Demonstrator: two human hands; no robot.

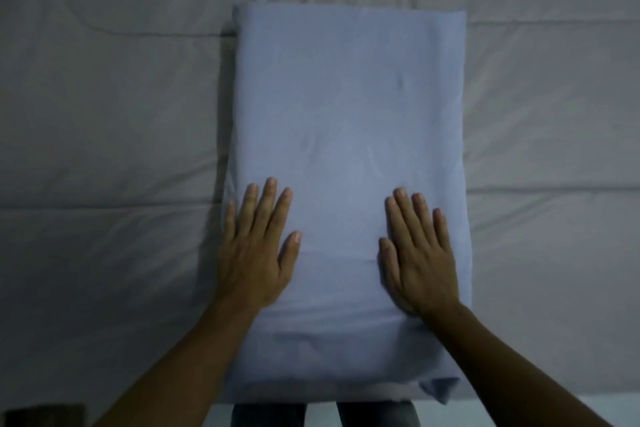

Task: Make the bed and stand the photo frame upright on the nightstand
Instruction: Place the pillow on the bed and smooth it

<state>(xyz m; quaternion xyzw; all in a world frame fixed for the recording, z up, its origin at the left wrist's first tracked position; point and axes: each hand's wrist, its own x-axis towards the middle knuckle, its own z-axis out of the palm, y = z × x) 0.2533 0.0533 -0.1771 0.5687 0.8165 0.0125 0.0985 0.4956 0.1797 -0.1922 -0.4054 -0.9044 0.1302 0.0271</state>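
A light blue pillow point(346, 114) lies lengthwise on the grey quilted bedcover point(104, 114), its near end at the bed's front edge. My left hand point(258, 246) rests flat on the pillow's near left side, fingers spread. On the near right side my right hand point(419, 253) presses flat, fingers apart as well. Neither hand holds anything. A loose corner of the pillowcase point(440, 388) sticks out at the near right. No photo frame or nightstand is in view.
The grey bedcover stretches wide on both sides of the pillow, with stitched seams and light wrinkles. Below the bed's edge I see my legs in dark trousers point(270, 416). A dark object point(41, 414) sits at the bottom left corner.
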